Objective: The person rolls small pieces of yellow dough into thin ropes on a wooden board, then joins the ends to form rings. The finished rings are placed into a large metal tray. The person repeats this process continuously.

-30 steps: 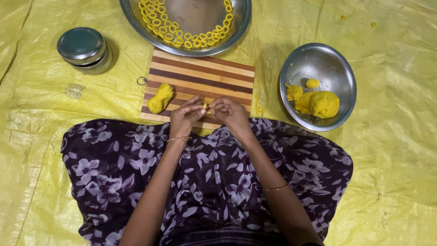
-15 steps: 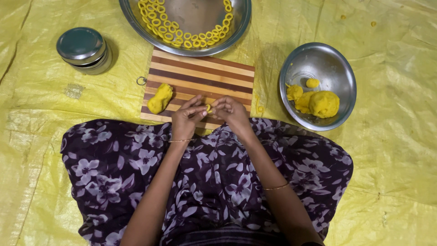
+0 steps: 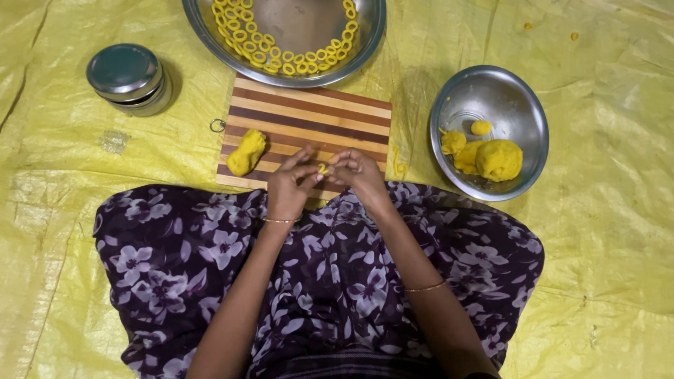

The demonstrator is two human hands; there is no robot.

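Head view looks straight down on a person seated on a yellow plastic sheet [image 3: 611, 231], lap covered in dark purple floral cloth [image 3: 337, 281]. The left hand [image 3: 289, 188] and the right hand [image 3: 359, 173] meet over the near edge of a striped wooden cutting board [image 3: 316, 116]. Between their fingertips sits a small piece of yellow dough [image 3: 323, 168], pinched from both sides; both hands are closed lightly on it, thumb against forefinger, the other fingers loosely curled. It appears to be a thin strip bent round, though it is too small here to be sure. Holding it just above the board keeps the hands steady and close to the work surface.

On the board's left part lies a stubby yellow dough lump [image 3: 246, 152], just beside the left hand. Far of the board stands a large steel bowl [image 3: 372, 31], its inner wall lined with small yellow dough rings [image 3: 281, 60]. To the right a smaller steel bowl [image 3: 491, 91] holds several dough balls [image 3: 498, 159]. A lidded steel container [image 3: 128, 77] stands far left, well apart. Nothing lies between the hands and either bowl.
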